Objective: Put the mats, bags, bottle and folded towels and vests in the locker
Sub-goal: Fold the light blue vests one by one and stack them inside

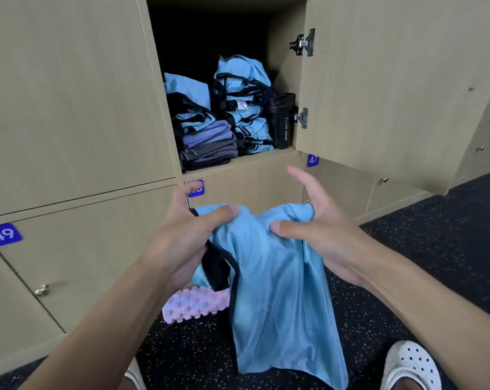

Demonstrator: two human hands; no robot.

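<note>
A light blue vest [280, 291] with black trim hangs in front of me, below the open locker [238, 160]. My left hand [187, 235] grips its top left edge, thumb pressed over the cloth. My right hand [314, 220] pinches the top right part with thumb under the fabric and fingers spread. Inside the locker lie two stacks of blue vests [243, 108], folded purple and grey towels [210, 144] at the lower left, and a black sport bottle [281, 119] at the right wall.
The locker door [392, 88] stands open to the right with two metal hinges. A pink ridged foam roller [193, 305] lies on the dark speckled floor behind the vest. Shut lockers 49 and 47 sit below. My white shoe [409, 367] shows at lower right.
</note>
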